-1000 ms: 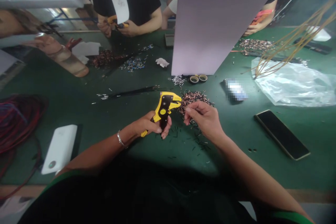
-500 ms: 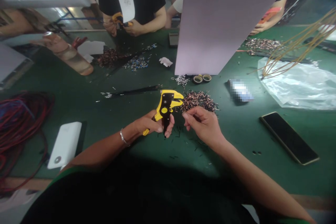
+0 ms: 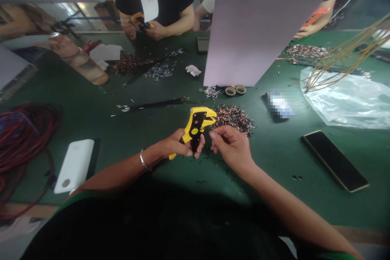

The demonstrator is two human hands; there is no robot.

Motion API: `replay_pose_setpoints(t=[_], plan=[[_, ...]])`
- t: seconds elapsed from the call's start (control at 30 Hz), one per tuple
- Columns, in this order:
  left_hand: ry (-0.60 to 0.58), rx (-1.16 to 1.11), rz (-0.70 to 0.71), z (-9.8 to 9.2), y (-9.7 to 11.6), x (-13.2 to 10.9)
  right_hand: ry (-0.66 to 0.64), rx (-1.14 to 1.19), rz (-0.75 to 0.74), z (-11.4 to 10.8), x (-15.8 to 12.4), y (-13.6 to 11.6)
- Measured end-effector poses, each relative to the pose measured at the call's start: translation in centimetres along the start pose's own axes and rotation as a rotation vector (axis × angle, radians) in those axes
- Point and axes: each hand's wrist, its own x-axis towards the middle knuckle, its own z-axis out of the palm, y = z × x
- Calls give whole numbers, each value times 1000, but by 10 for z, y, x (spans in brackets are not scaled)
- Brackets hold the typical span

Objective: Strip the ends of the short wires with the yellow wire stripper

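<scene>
A yellow wire stripper (image 3: 195, 129) sits in the left hand (image 3: 179, 145) above the green counter (image 3: 268, 162), its handle wrapped by curled fingers (image 3: 195, 151). Just beside it, the right hand (image 3: 232, 147) hovers near a heap of copper-tipped wire pieces (image 3: 233, 120), thumb and forefinger pressed together; whether they pinch anything is too small to tell. Short black wire bits (image 3: 207, 153) lie scattered below. Farther off lie tape rolls (image 3: 235, 90), a phone (image 3: 335, 160) and a white power bank (image 3: 74, 166).
</scene>
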Motion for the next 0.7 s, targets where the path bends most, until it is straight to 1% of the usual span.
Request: replay_pose_setpoints(t=[0.17,0.3,0.47,0.53,0.7], plan=[[6,35,1,-1,-4,0,55,-52,-48,3,-3,3],[20,35,-6,0,-3,-1,156,-133,-99,3,-3,3],[32,39,-9,3,1,0,257,-212,-200,1,-3,2],[40,35,-5,3,1,0,267,-223,-208,1,-3,2],[52,34,1,2,-2,0,253,-213,-170,3,-3,6]])
